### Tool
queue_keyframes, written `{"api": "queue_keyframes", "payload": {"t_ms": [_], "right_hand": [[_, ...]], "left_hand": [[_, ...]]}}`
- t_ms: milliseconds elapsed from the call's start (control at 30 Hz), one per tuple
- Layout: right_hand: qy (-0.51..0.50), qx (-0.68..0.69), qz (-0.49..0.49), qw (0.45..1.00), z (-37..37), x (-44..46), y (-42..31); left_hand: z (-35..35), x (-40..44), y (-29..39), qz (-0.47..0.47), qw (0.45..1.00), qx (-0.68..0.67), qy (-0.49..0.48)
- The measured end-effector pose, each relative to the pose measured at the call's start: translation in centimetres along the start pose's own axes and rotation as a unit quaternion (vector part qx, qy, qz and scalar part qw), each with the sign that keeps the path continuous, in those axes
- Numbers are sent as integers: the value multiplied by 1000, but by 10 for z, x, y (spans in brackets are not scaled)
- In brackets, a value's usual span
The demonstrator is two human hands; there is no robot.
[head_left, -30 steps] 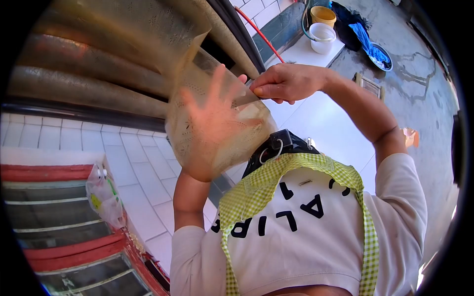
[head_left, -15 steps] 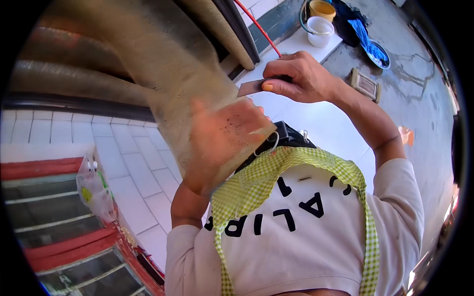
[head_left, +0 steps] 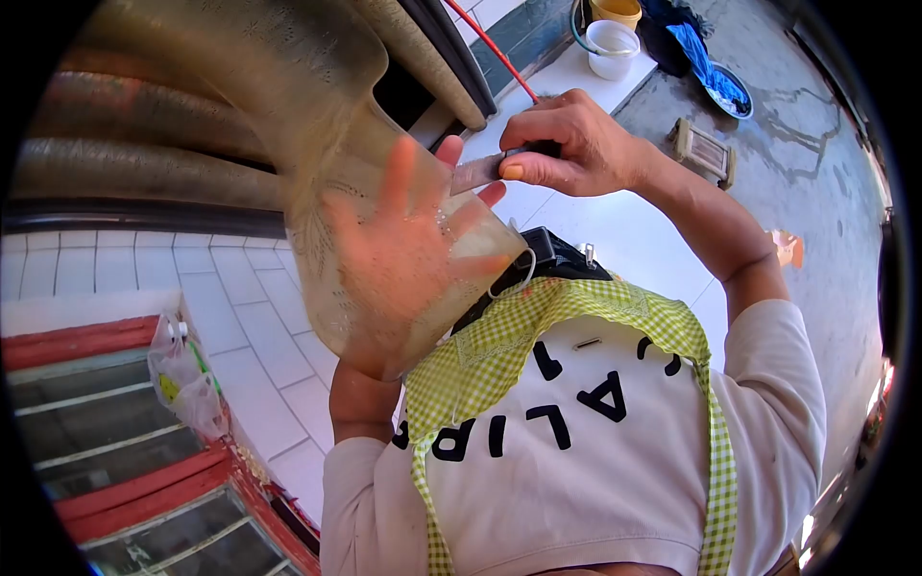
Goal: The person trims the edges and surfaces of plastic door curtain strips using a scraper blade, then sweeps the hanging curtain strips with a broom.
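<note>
A translucent tan sheet [head_left: 331,278] with small dark marks and bubbles hangs down in front of me. Behind its lower part is my left hand [head_left: 403,245], visible through it, open with the fingers spread and some fingertips past the sheet's right edge. My right hand [head_left: 576,149] is closed around the dark handle of a flat-bladed knife [head_left: 476,174]. The blade points left and meets the sheet's edge close to the left fingertips. Whether it has cut in, I cannot tell.
More tan rolls or folds [head_left: 144,173] lie at upper left beside a dark frame bar [head_left: 144,213]. A red pole [head_left: 495,48] slants nearby. Farther off stand a white bucket [head_left: 612,50], a basin [head_left: 732,94] with blue cloth and a small framed block [head_left: 706,154]. A plastic bag [head_left: 182,374] hangs at left.
My left hand has spread its fingers behind the sheet, and the sheet's lower part has shifted slightly left. The knife and right hand have moved a little left.
</note>
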State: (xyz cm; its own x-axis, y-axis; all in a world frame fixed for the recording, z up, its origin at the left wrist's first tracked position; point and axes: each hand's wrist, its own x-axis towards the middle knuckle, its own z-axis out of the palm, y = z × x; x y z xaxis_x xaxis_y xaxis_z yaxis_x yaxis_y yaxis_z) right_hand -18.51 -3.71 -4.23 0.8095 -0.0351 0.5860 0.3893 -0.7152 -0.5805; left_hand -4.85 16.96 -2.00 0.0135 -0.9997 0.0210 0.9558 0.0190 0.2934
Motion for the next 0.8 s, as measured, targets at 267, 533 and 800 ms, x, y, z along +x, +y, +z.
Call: {"api": "queue_keyframes", "payload": {"t_ms": [267, 533, 800], "right_hand": [[-83, 287, 131, 945, 13, 9, -17], [-88, 417, 65, 902, 27, 20, 1], [-36, 428, 85, 899, 25, 49, -2]], "left_hand": [[-26, 12, 21, 20, 953, 291, 77], [-92, -53, 116, 337, 633, 498, 488], [16, 18, 29, 185, 558, 798, 135]]}}
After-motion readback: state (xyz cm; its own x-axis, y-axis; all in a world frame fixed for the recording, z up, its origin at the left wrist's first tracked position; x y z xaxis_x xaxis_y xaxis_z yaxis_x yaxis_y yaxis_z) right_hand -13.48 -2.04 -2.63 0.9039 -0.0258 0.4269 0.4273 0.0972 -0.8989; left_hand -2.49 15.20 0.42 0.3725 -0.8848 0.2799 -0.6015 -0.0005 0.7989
